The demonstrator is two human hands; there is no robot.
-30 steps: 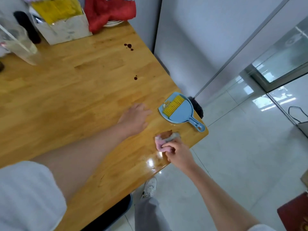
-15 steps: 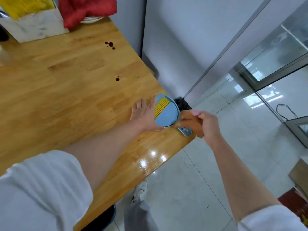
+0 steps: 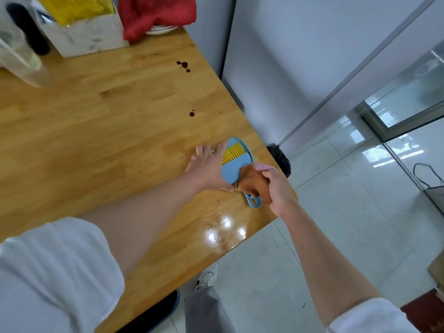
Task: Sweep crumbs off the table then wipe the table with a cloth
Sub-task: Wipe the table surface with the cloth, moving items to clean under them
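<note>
Cloth (image 3: 252,182) sits bunched in the right hand (image 3: 276,188) over the dustpan (image 3: 236,164) handle (near the table (image 3: 96,116) corner), left hand (image 3: 207,167) flat, fingers spread, touching the pan's edge.

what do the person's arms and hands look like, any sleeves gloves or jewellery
Both forearms are bare, with short white sleeves: the left sleeve looks like loose, softly ribbed fabric, and only the hem of the right sleeve shows at the frame edge. The left hand and right hand have no gloves. No watch, bracelet or ring is visible.
</note>
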